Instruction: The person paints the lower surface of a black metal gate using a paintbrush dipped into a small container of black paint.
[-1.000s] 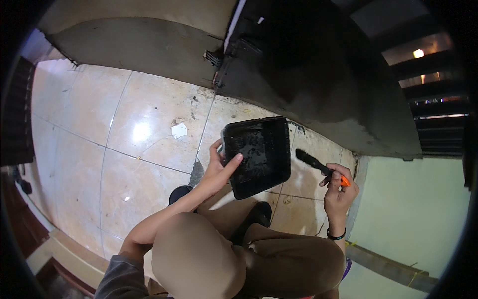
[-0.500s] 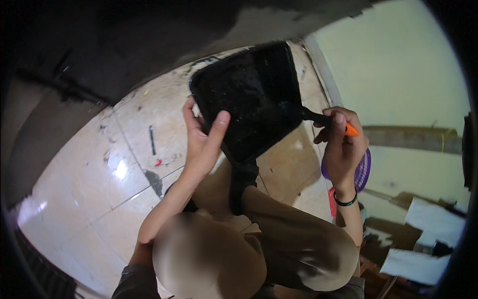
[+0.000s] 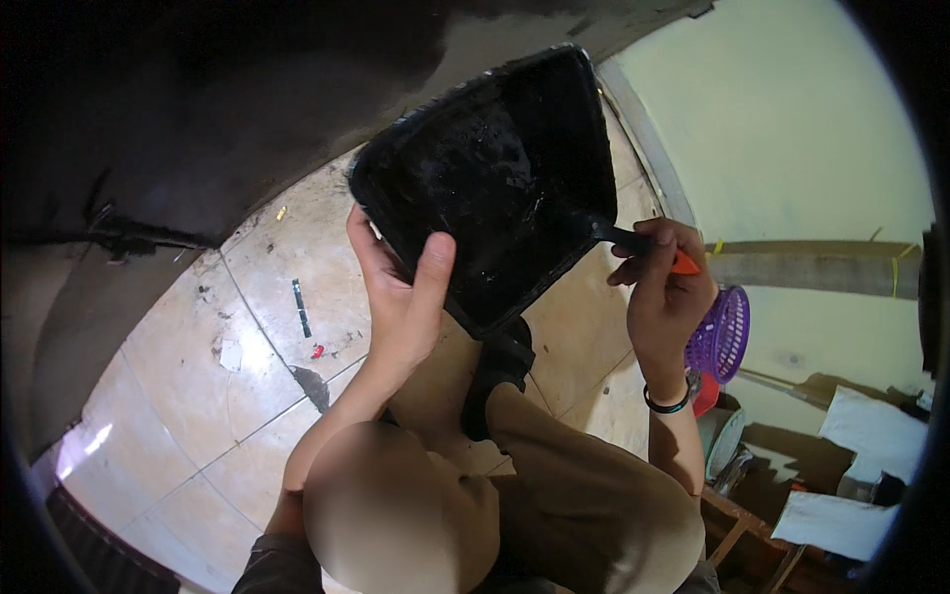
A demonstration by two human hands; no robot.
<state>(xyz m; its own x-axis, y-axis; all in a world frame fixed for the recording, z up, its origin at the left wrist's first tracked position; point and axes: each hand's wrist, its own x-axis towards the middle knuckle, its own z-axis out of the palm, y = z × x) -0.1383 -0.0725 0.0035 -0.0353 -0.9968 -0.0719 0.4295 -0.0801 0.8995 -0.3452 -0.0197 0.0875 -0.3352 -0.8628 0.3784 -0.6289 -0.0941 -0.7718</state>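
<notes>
A black, rounded paint tray (image 3: 475, 188) is tilted in front of me, its inside wet and streaked with shiny spots. My left hand (image 3: 404, 297) grips its near left edge, thumb over the rim and fingers behind. At the tray's right side, my right hand (image 3: 665, 292) pinches a paintbrush (image 3: 625, 238) with a dark handle and an orange end. The brush head reaches over the tray's inner face and blends into the black, so its bristles are hard to make out. A dark band circles my right wrist.
Pale tiles (image 3: 188, 396) carry dark smudges, a thin dark strip (image 3: 301, 308) and a small red scrap (image 3: 317, 351). A large dark panel (image 3: 247, 89) rises at the far left. A purple basket (image 3: 727, 337) and white sheets (image 3: 836, 525) lie right, by a pale green wall (image 3: 792, 129).
The tray has risen and shifted slightly left and toward the far side with my left hand. My right hand has moved a little left and lower, still holding the brush.
</notes>
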